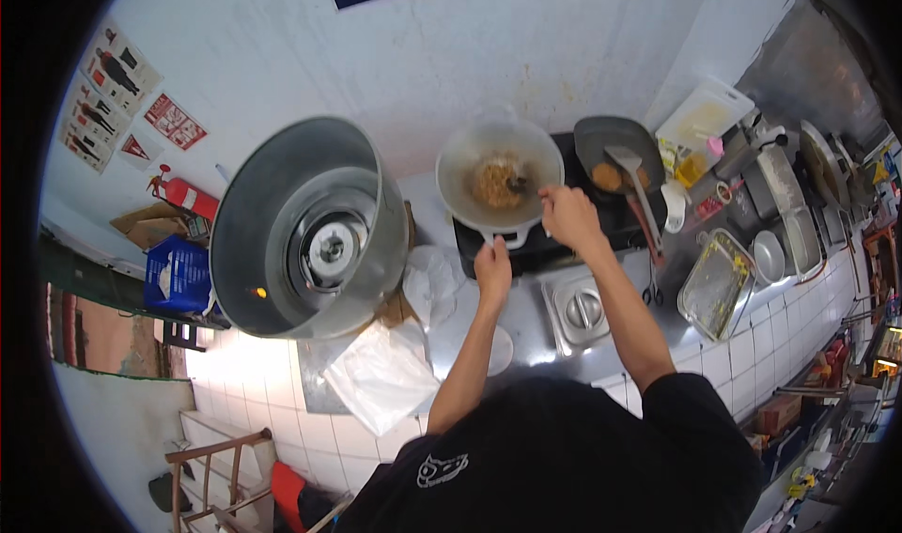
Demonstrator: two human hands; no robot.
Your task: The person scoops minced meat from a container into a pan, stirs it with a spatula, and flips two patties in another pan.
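A deep metal wok (458, 174) stands on a black stove (468, 248), with brown chopped food (495, 181) in its bottom. My left hand (493, 272) grips the wok's near side handle. Above the wok's right rim, my right hand (572, 217) is closed on a utensil, whose dark head (518, 183) lies in the food; its handle is mostly hidden by blur and my fingers. Right of the wok, a square grey pan (599, 135) holds brown patties (606, 177), a metal spatula (624, 157) and tongs with reddish handles (647, 230).
A large metal drum (296, 135) stands at the left beside a plastic bag (430, 279) and white sheets (384, 378). Near my right forearm is a lidded steel container (581, 311). Scissors (652, 293), a stained tray (717, 283) and a cutting board (705, 114) lie farther right.
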